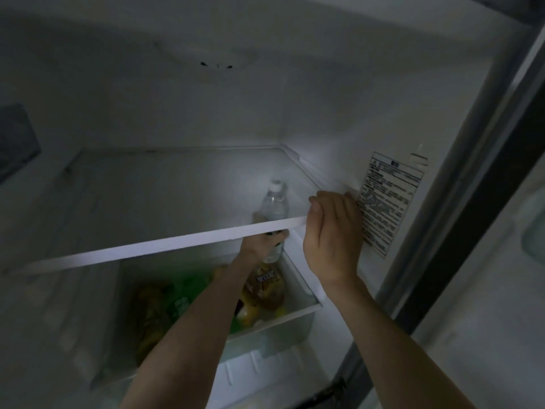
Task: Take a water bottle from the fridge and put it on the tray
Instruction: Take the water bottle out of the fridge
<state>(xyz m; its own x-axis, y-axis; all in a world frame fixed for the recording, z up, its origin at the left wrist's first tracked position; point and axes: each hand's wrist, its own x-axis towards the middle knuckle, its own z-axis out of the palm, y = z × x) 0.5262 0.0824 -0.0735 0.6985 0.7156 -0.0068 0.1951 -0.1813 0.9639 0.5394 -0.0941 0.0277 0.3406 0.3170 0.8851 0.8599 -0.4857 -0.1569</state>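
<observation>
A clear water bottle point(274, 203) with a white cap stands inside the dim fridge, seen through the glass shelf point(147, 249). My left hand point(261, 245) reaches under that shelf and is wrapped around the bottle's lower body. My right hand point(331, 231) rests on the right end of the shelf's white front edge, fingers curled over it. No tray is in view.
Below the shelf a clear drawer point(306, 311) holds packaged food in yellow, green and brown wrappers. A printed label point(389, 199) is stuck on the fridge's right inner wall. The fridge door frame point(472, 187) runs down the right side.
</observation>
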